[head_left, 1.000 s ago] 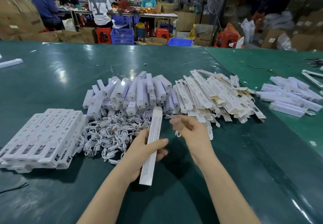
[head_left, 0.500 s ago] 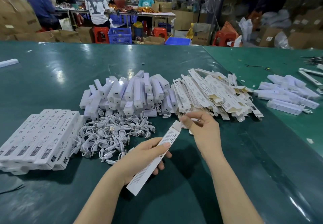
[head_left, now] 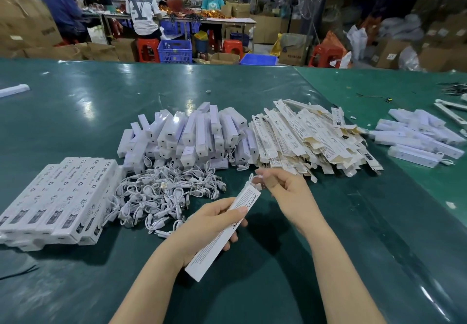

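Step in hand: closing a filled box, by judgement.

Left hand [head_left: 209,222] grips the box [head_left: 212,250] round its middle, thumb on top. The box is held off the table [head_left: 278,291] in front of the person, slanted, top end toward 1 o'clock.

Right hand [head_left: 288,194] pinches at that top end, thumb and forefinger curled. Flap or cable loop between the fingertips: cannot tell.

Around the hands:
- cables [head_left: 164,194], loose heap, at 10 o'clock
- lamps [head_left: 192,134], piled, at 12 o'clock
- flat cartons [head_left: 310,139] at 1 o'clock
- packed stack [head_left: 58,197] at 9 o'clock

Next move, judged: tuck everything inside and press the flap home while the left hand steadies the box. Then lay the box on the packed stack, aligned with its neighbours. Risk: a cable loop caught under the flap.
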Action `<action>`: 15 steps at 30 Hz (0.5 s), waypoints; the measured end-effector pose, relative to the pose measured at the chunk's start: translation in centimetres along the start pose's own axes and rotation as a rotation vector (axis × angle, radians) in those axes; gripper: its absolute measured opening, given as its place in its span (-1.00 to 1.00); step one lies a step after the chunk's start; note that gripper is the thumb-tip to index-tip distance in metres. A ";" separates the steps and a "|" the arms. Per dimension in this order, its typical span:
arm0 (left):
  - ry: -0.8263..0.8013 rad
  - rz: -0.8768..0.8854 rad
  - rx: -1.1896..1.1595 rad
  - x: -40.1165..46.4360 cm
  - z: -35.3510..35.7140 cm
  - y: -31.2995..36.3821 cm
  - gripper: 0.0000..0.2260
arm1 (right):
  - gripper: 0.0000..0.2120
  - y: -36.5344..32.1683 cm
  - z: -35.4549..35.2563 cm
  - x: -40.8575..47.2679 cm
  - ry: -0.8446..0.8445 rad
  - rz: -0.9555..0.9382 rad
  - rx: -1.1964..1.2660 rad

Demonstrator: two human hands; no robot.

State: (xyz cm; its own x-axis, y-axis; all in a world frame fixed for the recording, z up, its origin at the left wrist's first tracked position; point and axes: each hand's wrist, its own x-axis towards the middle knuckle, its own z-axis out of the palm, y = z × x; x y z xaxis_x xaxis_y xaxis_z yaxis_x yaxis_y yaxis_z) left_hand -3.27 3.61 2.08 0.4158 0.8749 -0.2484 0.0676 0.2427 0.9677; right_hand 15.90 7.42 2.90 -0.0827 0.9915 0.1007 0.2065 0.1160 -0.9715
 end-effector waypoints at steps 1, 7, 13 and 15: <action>0.001 0.004 0.007 0.0 0.0 0.0 -0.80 | -0.87 0.0 -0.1 0.0 -0.024 0.007 -0.019; -0.036 0.008 0.067 -0.1 0.1 0.0 -0.74 | -0.86 0.1 0.3 0.2 0.198 0.063 0.204; -0.039 0.011 0.081 -0.1 -0.1 -0.1 -0.82 | -0.91 -0.1 0.6 0.1 0.200 0.050 0.245; -0.037 0.003 0.085 -0.1 -0.1 0.0 -0.77 | -0.92 -0.1 0.6 0.1 0.188 0.026 0.196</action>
State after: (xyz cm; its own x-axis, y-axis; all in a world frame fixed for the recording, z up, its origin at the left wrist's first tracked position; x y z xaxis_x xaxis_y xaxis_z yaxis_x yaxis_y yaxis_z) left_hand -3.43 3.57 2.05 0.4489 0.8592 -0.2453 0.1428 0.2020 0.9689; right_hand 15.27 7.45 2.91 0.1068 0.9897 0.0950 0.0116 0.0943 -0.9955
